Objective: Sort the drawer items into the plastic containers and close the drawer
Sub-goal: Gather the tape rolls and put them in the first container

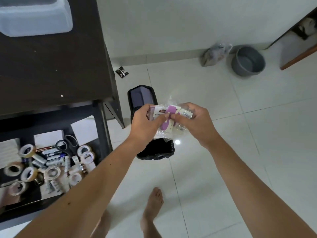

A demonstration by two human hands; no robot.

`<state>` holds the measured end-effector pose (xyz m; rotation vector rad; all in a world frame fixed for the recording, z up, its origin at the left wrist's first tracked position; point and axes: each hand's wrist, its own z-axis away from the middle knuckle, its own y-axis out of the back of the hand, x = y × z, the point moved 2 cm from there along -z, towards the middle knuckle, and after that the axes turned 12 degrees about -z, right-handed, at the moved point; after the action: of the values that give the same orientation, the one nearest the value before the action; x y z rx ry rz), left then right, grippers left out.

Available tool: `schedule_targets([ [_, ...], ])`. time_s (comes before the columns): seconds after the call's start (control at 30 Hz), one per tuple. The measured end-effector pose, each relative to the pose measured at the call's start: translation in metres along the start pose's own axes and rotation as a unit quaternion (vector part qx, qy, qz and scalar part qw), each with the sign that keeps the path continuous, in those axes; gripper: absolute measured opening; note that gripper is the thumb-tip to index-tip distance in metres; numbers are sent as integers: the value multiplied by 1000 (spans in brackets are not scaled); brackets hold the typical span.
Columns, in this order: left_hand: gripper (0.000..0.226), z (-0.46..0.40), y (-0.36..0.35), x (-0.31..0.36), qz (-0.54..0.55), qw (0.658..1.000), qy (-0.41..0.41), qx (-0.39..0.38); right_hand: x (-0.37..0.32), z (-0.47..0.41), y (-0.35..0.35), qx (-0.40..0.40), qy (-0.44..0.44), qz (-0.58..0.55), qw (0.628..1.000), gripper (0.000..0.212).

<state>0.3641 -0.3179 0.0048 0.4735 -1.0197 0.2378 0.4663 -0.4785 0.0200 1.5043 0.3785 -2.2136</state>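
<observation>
Holding together a clear-wrapped packet of sticky notes [169, 121], left hand [145, 123] and right hand [195, 122] both pinching it above a black bin [143, 98]. Lying open beside the dark bench [51, 66], drawer [101, 134] crowded with tape rolls [27, 173].

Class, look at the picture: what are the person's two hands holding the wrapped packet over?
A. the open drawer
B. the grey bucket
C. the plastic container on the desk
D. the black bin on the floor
D: the left hand and right hand hold the packet directly above the black bin, away from the drawer.
</observation>
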Motion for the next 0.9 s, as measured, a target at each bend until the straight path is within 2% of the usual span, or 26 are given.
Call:
schedule_targets([
  [0.17,30,-8,-39,-60,63,992,91,59,63,-25,12,-1,-63,22,998,27],
  [0.3,34,-14,-61,-118,78,987,107,90,117,-41,10,-6,-93,51,994,28],
  [0.57,39,-41,-89,-179,82,963,175,186,195,-71,-9,40,-103,93,989,53],
  [0.7,55,-44,-97,-191,121,949,194,218,206,-77,-13,31,-97,123,987,58],
  [0.8,78,-38,-98,-196,156,934,227,229,211,-78,-13,20,-95,155,983,77],
  [0.9,78,-32,-96,-195,150,936,218,233,212,-76,-8,30,-77,180,980,80],
])
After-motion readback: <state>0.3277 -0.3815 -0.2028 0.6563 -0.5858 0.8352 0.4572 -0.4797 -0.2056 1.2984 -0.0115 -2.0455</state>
